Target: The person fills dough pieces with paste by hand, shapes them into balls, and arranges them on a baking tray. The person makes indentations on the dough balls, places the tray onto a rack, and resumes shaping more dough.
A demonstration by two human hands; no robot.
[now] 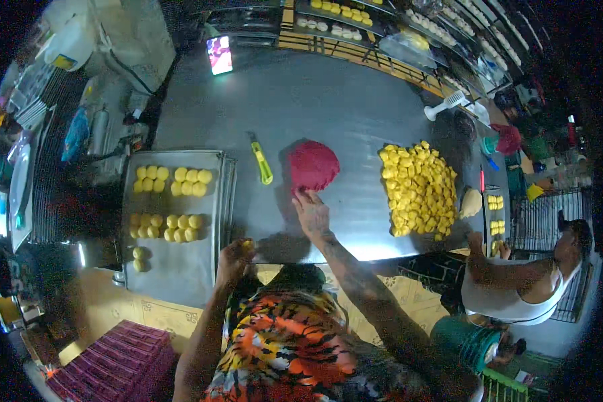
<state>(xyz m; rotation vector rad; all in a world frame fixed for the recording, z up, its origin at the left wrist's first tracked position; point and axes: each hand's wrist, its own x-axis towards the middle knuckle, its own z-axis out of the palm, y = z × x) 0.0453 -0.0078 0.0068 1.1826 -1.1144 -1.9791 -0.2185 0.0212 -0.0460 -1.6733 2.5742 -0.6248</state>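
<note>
This looks like a small bakery workroom, shown by the tray [181, 271] of round yellow dough balls [191, 175], heaped dough pieces [419, 191] and wide metal desk [248, 100].

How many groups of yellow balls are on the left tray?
5: upper left group, upper right group, middle left group, middle right group, lower left pair. None looks hidden.

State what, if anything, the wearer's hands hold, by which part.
Left hand holds yellow dough, part unclear; right hand touches magenta dough at its near edge, grip unclear.
</note>
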